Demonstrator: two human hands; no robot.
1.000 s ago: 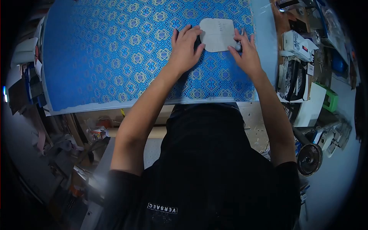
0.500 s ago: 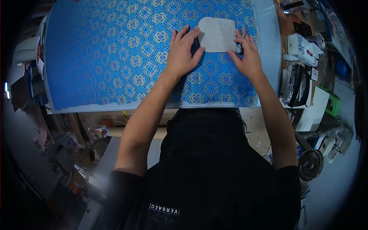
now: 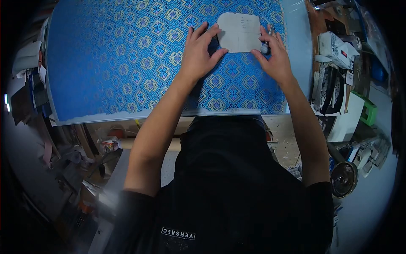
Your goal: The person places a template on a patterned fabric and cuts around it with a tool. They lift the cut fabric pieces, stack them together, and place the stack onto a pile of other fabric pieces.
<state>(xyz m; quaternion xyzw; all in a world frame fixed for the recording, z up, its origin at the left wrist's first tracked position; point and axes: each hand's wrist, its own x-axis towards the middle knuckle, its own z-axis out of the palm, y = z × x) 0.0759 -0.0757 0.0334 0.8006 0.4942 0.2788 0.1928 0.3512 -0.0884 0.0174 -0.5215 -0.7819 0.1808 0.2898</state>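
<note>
A pale grey template (image 3: 239, 34) with rounded upper left corner and faint writing lies flat on blue patterned fabric (image 3: 148, 63). My left hand (image 3: 199, 54) rests at its left edge, fingers spread, with thumb tip and fingertips touching it. At the right edge, my right hand (image 3: 274, 57) has its thumb by the lower corner and its fingers around a slim metal tool (image 3: 265, 48) with a round dark end. Part of the tool is hidden by the fingers.
The table's front edge (image 3: 169, 117) runs below the fabric. On the right stand a white box (image 3: 336, 50), a green object (image 3: 369, 111) and a round metal fan-like item (image 3: 343, 179). A cardboard roll (image 3: 129, 144) lies under the table.
The template and both hands appear slightly higher in view, while the fabric and surroundings have shifted a little with the camera. The hands keep nearly the same pose around the template.
</note>
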